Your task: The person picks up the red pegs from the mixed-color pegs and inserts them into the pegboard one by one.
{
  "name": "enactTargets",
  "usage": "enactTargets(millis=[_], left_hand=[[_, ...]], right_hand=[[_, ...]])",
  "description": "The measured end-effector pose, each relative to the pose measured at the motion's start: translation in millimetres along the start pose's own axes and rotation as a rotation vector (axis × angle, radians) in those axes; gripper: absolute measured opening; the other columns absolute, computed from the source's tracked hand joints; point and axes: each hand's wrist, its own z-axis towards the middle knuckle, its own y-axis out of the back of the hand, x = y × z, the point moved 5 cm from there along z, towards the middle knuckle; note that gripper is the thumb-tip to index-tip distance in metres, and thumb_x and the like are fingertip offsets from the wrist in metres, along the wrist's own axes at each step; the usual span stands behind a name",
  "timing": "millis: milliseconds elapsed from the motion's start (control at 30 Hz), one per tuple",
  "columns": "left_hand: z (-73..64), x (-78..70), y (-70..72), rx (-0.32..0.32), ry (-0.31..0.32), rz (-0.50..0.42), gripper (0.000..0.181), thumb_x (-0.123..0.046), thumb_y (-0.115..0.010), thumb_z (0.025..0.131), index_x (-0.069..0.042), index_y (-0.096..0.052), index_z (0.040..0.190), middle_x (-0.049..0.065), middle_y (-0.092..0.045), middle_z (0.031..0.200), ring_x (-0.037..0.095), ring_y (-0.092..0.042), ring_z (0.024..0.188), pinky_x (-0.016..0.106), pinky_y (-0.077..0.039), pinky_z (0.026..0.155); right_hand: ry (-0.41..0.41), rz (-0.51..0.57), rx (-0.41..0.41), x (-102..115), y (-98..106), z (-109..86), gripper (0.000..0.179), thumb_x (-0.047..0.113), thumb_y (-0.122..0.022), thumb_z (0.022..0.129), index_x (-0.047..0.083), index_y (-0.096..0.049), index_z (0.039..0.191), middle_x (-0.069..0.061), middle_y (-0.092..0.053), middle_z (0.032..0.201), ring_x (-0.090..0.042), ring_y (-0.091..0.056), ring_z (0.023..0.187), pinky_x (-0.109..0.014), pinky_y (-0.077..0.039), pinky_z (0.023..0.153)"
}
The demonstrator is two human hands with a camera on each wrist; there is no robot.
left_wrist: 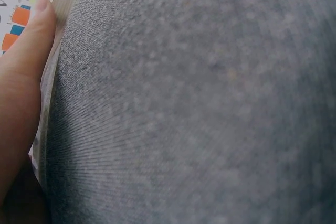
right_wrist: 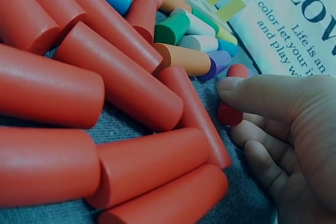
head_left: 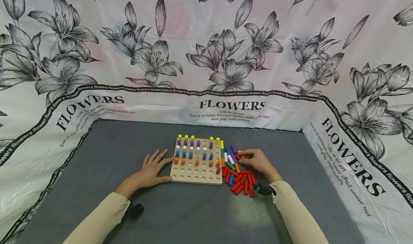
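On the grey surface [head_left: 180,215], farthest left, the left hand [head_left: 150,173] lies with its fingers straight and spread, gripping nothing, its thumb and forefinger touching the left edge of the pegboard [head_left: 193,178]. The board lies flat just right of that hand, bearing rows of upright pegs: yellow farthest off, then purple, white, blue and orange, with red near the right edge. Just beside the board's right side lie loose pegs of mixed colours, and nearer the person a heap of red pegs [head_left: 246,183]. Rightmost, the right hand [head_left: 258,162] is nearly closed, pinching one red peg [right_wrist: 230,116] between thumb and fingers; that peg is at the fingertips, left of the palm, beside the mixed pegs and beyond the red heap
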Motion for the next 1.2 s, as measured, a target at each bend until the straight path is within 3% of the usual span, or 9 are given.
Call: enactTargets(millis=[433,1200], left_hand=[[-0.8,-3.2,1.7,-0.021,-0.016,0.002,0.079,-0.054,-0.069,0.087,-0.025,-0.039,0.153,0.018,-0.020,0.165,0.049,-0.012,0.151,0.076,-0.008,0.113],[0.2,1.2,-1.1,-0.014,-0.003,0.014,0.080,-0.059,-0.067,0.087,-0.027,-0.037,0.154,0.016,-0.018,0.166,0.048,-0.011,0.152,0.075,-0.007,0.114]], right_hand=[[0.010,0.016,-0.002,-1.0,1.7,-1.5,0.030,0.019,-0.079,0.085,0.008,-0.075,0.113,-0.011,-0.071,0.092,-0.010,-0.058,0.075,-0.020,-0.047,0.064],[0.039,0.112,-0.044,25.2,-4.0,-7.8,0.030,0.020,-0.078,0.086,0.010,-0.073,0.115,-0.012,-0.072,0.096,-0.011,-0.066,0.078,-0.023,-0.054,0.066]])
